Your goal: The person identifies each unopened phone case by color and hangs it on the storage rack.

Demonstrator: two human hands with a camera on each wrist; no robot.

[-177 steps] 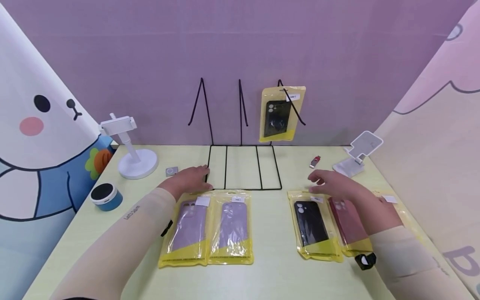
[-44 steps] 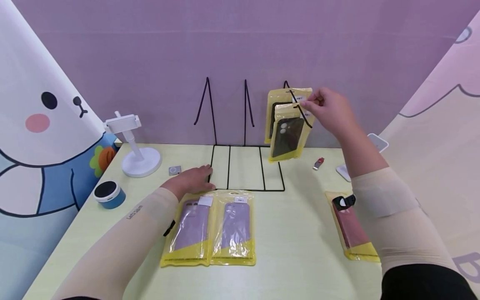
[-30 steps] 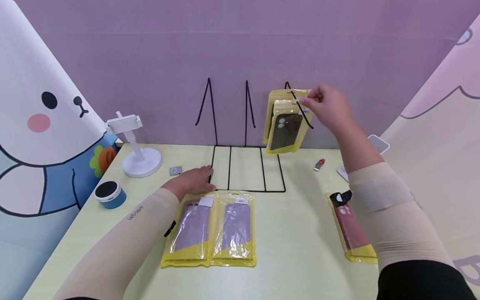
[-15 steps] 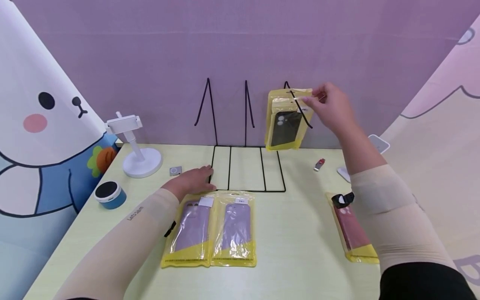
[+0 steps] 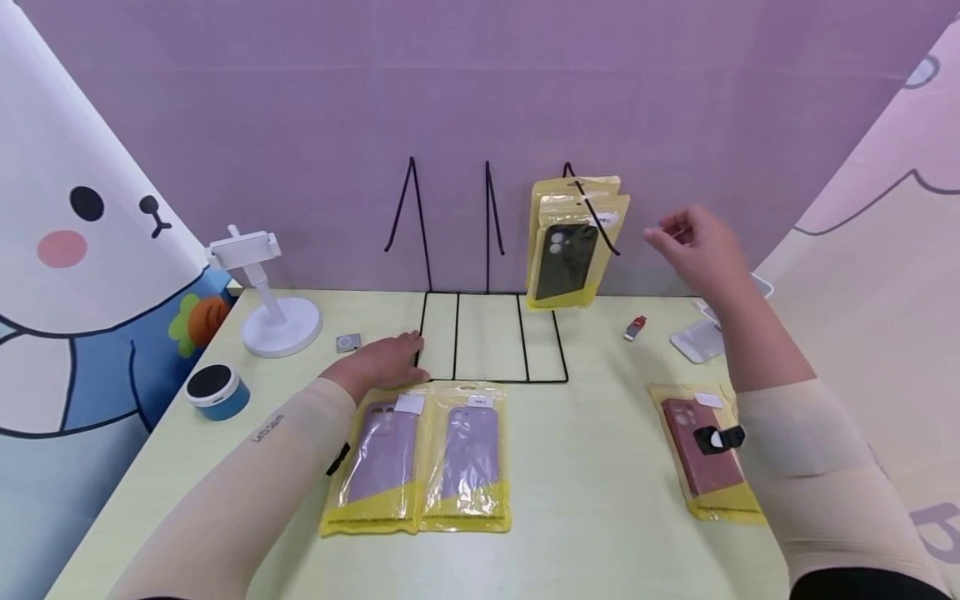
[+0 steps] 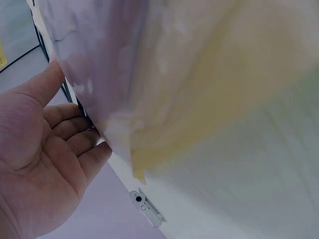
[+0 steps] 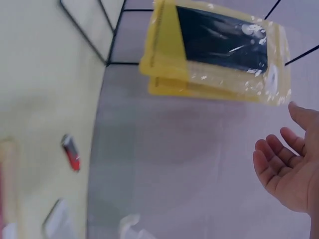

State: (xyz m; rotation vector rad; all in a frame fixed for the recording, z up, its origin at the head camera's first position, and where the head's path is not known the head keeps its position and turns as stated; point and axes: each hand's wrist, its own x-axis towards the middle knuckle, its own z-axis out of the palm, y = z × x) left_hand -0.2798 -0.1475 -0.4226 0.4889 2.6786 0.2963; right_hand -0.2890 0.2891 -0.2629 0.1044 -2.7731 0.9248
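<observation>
Beside the black wire rack (image 5: 487, 275), the right hand (image 5: 701, 250) hangs raised in the air, fingers (image 7: 271, 164) loosely spread and holding nothing, just right of the two black phone-case packets (image 5: 572, 246) hanging from the rightmost hook. Left hand (image 5: 382, 360) lies flat on the desk (image 5: 592, 467), fingers straight, touching the rack's base and a purple case packet (image 5: 378, 454).

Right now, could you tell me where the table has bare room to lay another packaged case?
Bare table lies between the purple case packs and the red case pack. The strip by the left hand and the wire rack is crowded.
</observation>
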